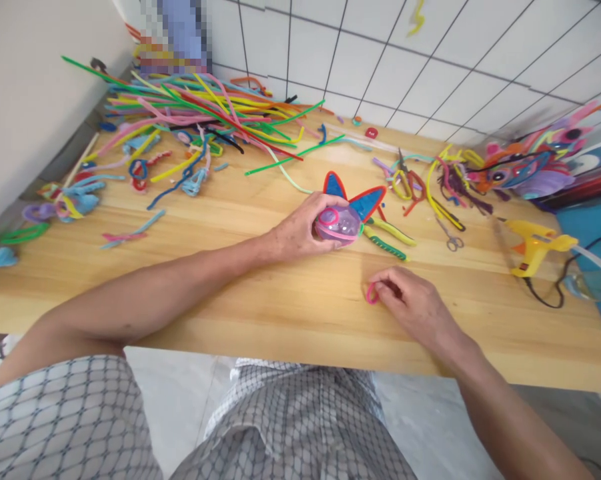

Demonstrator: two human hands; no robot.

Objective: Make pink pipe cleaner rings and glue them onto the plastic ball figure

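My left hand (310, 230) is wrapped round a clear purple plastic ball (347, 223) with a pink band about its middle and a pink ring on its surface. Two pointed ears (365, 201), blue with red edging, stand up from the ball's far side. Between thumb and fingertips of my right hand (413, 300) is a small pink pipe-cleaner ring (371, 293), held low at the tabletop, apart from the ball. Just beyond the ball lie pliers (387, 243) with green and yellow handles.
A heap of coloured pipe cleaners (205, 110) covers the back left. Scissors (410, 183) lie at the back, and small scissors (453, 240) nearer. On the right are a yellow glue gun (535, 243) with a cord and a colourful pipe-cleaner figure (530, 167). The wooden table (260, 307) meets a tiled wall.
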